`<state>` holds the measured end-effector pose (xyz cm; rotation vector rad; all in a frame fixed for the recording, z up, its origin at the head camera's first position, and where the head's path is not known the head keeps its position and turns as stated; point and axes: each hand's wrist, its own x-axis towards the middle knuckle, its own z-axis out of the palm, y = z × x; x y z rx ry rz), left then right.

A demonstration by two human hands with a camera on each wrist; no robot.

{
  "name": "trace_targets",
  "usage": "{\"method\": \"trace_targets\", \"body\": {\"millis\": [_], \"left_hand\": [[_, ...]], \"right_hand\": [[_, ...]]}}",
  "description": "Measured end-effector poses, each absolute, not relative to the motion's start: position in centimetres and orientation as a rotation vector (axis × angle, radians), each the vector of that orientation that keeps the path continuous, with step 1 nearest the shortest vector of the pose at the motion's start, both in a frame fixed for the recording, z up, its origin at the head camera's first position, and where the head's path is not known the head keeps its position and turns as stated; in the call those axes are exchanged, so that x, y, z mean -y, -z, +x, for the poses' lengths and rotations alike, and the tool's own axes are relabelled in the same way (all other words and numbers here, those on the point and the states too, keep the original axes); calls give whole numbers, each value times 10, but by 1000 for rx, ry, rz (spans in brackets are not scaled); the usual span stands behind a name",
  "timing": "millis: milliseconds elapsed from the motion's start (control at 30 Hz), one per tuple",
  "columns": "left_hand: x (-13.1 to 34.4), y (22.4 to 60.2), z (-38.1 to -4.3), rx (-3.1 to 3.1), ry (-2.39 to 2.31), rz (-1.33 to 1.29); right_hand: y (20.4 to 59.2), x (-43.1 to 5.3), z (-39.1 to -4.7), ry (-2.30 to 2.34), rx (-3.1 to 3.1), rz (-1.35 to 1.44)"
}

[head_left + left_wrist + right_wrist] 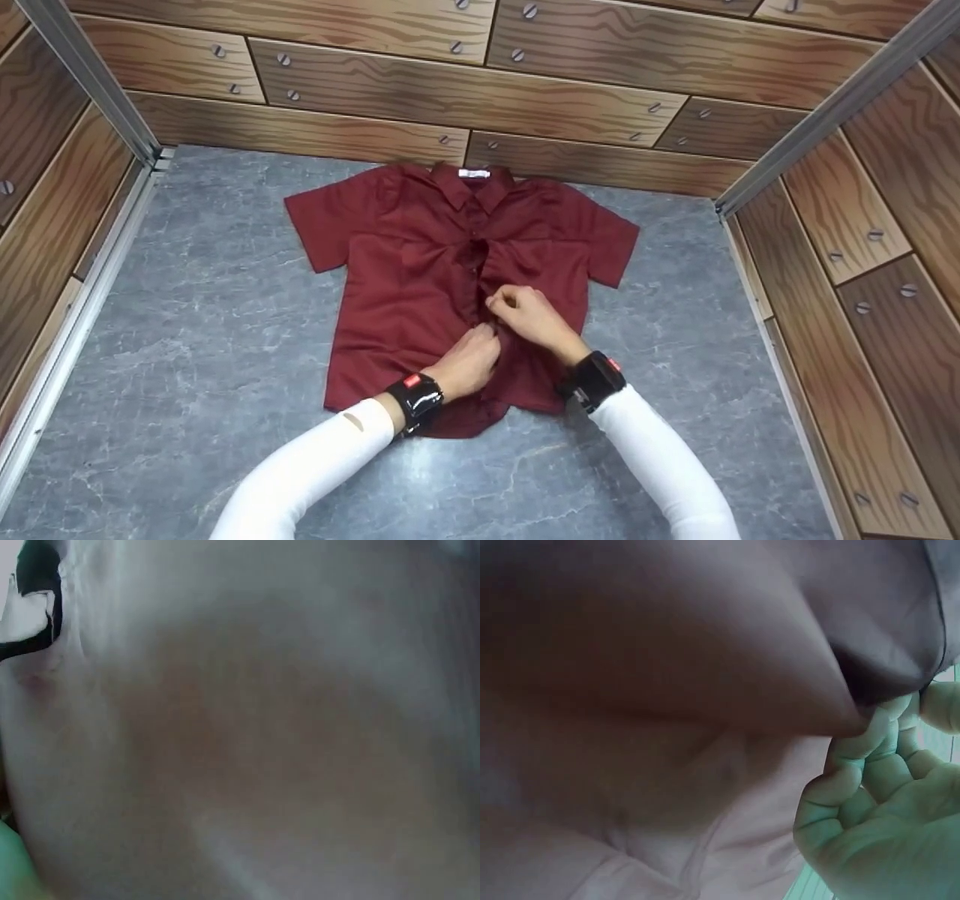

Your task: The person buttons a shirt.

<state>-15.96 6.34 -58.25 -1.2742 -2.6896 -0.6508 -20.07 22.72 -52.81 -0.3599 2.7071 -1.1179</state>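
A dark red short-sleeved button-up shirt (405, 300) lies front up, its collar away from me and its front edges parted along the lower middle. My left hand (469, 361) grips the front edge with curled fingers, low on the placket. Just above and to the right, my right hand (534, 315) pinches the other front edge. In the right wrist view the curled fingers of the right hand (877, 795) hold a raised fold of the shirt (705, 630). Blurred cloth (247, 727) fills most of the left wrist view and hides the left fingertips.
The shirt is spread on a grey marbled surface (210, 300). Wood-patterned panels (375, 82) stand behind it and along both sides, with metal rails (832, 105) at the corners. A white label (474, 173) shows inside the collar.
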Motion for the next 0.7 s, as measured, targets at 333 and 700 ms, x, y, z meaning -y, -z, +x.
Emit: {"method": "trace_targets", "body": {"millis": [333, 700], "left_hand": [[-61, 572, -156, 2763, 805, -1375], [-43, 559, -142, 2671, 1019, -2081]], "right_hand": [[531, -231, -201, 992, -2773, -355], [536, -244, -197, 965, -2463, -619]]}}
